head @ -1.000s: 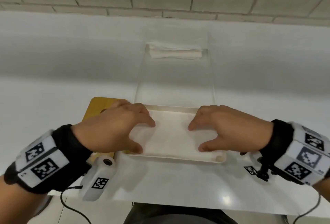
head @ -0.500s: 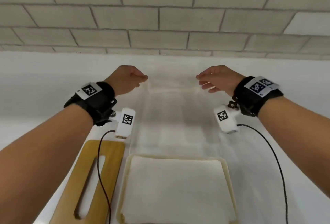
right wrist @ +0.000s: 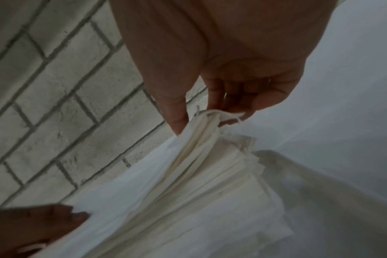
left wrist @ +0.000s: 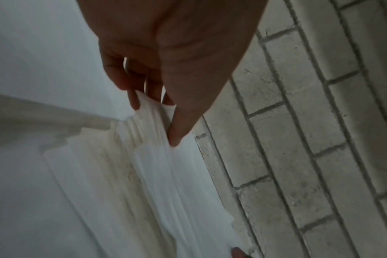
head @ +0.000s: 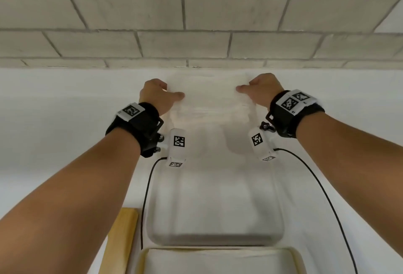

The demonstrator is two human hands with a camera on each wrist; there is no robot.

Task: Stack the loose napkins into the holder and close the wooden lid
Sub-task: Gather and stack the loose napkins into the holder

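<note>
A pile of loose white napkins (head: 209,99) lies at the far edge of the white table, near the brick wall. My left hand (head: 160,94) pinches its left end between thumb and fingers (left wrist: 172,122). My right hand (head: 259,88) pinches its right end the same way (right wrist: 179,118). The napkins (left wrist: 161,174) fan out in layers between the hands (right wrist: 210,174). A clear holder (head: 214,208) stands nearer to me, and more napkins fill a cream tray (head: 296,254) at the bottom. The wooden lid (head: 122,236) lies flat to the left of the tray.
A pale brick wall (head: 196,22) rises right behind the far napkins. Black cables (head: 146,197) hang from both wrist cameras over the table, the right cable (head: 322,193) crossing beside the holder.
Both hands left the near tray, reached over the clear holder to the far napkin pile and now pinch its two ends. The head view has tipped upward toward the wall.
</note>
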